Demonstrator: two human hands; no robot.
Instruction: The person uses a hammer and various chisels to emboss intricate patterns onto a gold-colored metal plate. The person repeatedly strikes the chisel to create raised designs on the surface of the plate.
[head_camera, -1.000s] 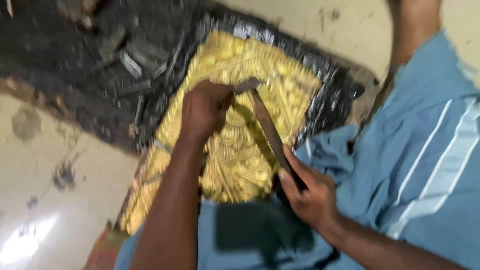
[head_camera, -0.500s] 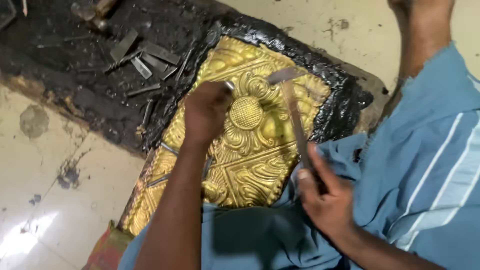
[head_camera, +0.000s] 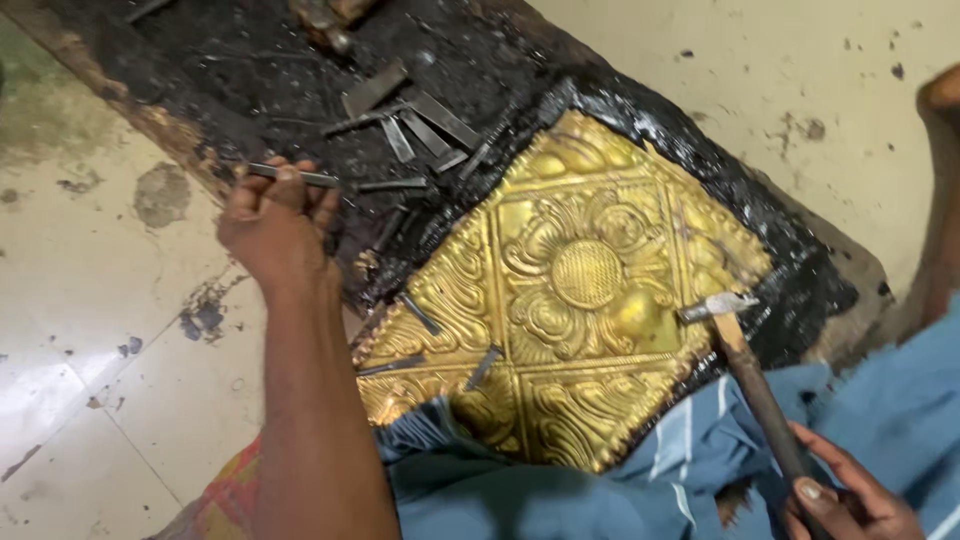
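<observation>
My left hand (head_camera: 272, 222) fingers clenched on a thin metal punch (head_camera: 295, 177), loose punches (head_camera: 410, 110) just beyond them on the black pitch surface (head_camera: 250, 90). My right hand (head_camera: 850, 505) fingers grasp hammer (head_camera: 750, 375), head over gold embossed sheet (head_camera: 570, 300).

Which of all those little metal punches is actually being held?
The thin one at the board's left edge, pinched in the left hand: that punch is off the black pitch, while the others lie loose.

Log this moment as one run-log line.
left hand: grips thin metal punch above black pitch board | right hand: holds wooden-handled hammer, head over embossed golden metal sheet
</observation>
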